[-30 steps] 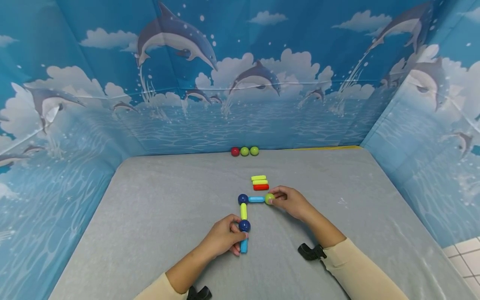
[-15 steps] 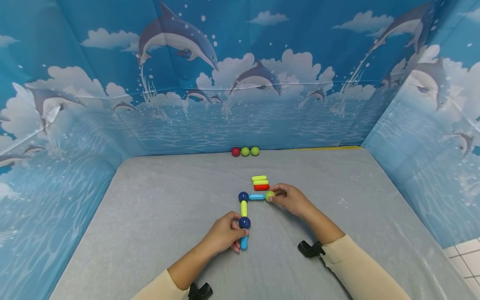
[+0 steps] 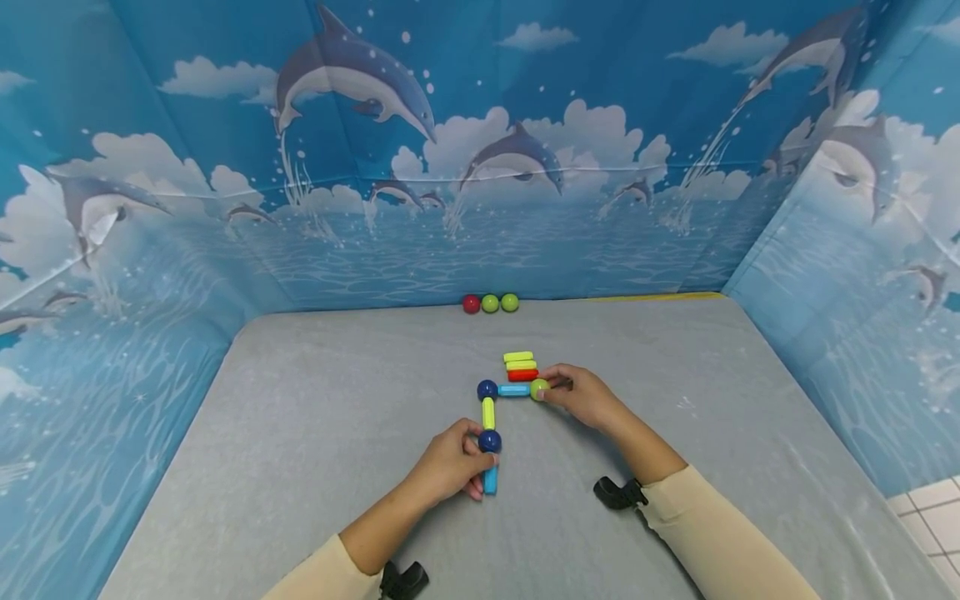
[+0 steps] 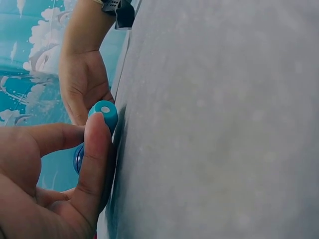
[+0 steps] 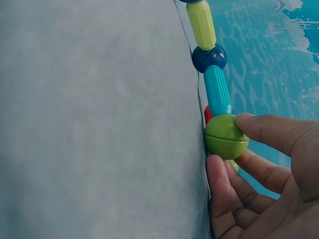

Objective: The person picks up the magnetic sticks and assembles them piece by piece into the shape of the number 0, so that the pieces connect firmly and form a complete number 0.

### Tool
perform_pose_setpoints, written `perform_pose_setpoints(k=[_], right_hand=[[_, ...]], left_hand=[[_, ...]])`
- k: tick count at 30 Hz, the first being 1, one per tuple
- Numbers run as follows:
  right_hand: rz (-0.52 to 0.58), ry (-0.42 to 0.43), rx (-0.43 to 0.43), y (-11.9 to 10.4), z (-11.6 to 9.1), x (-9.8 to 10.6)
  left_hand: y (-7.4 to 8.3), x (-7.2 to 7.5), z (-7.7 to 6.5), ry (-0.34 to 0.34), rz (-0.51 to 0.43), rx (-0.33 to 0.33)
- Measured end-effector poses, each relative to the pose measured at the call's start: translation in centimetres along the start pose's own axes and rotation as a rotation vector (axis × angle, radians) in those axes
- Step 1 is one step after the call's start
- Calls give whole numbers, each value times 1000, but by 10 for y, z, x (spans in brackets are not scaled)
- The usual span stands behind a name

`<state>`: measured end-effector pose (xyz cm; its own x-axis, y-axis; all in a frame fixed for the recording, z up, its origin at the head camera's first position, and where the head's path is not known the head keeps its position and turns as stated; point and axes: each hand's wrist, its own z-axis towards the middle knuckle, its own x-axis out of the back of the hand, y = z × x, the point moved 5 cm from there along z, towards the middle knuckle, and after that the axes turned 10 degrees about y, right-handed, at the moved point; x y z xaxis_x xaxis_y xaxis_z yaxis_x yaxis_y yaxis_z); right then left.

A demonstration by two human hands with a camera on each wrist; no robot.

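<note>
An L-shaped chain of magnetic rods and balls lies on the grey cloth. Its lower end is a light-blue rod [image 3: 491, 481], joined to a dark-blue ball [image 3: 490, 441]. A yellow-green rod [image 3: 489, 413] runs up to another dark-blue ball [image 3: 487, 390], the corner, and a second light-blue rod [image 3: 514, 390] leads right to a green ball [image 3: 539, 389]. My left hand [image 3: 447, 463] pinches the lower light-blue rod close to its ball; in the left wrist view the thumb partly hides that rod [image 4: 105, 108]. With thumb and fingers, my right hand [image 3: 587, 398] holds the green ball [image 5: 226, 137].
Just beyond the chain lie a red rod [image 3: 522, 375] and two yellow-green rods [image 3: 518, 357]. A red ball [image 3: 471, 304] and two green balls [image 3: 499, 302] line the table's back edge, against the dolphin-print curtain [image 3: 480, 242].
Both hands have slid the whole chain a little away from the body, bringing its top arm closer to the red rod. The grips stay the same.
</note>
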<state>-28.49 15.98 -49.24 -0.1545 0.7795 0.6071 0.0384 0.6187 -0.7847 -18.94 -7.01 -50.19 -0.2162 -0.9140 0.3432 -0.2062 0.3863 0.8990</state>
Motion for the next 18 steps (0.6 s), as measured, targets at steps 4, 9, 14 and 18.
perform_pose_setpoints(k=[4, 9, 14, 18], right_hand=[[2, -2, -7, 0, -1, 0], [4, -7, -6, -1, -2, 0], [17, -12, -3, -1, -2, 1], [25, -10, -15, 0, -2, 0]], left_hand=[[0, 0, 0, -1, -11, 10], [-2, -1, 0, -6, -34, 29], [-2, -1, 0, -6, -47, 44], [-2, -1, 0, -9, -46, 48]])
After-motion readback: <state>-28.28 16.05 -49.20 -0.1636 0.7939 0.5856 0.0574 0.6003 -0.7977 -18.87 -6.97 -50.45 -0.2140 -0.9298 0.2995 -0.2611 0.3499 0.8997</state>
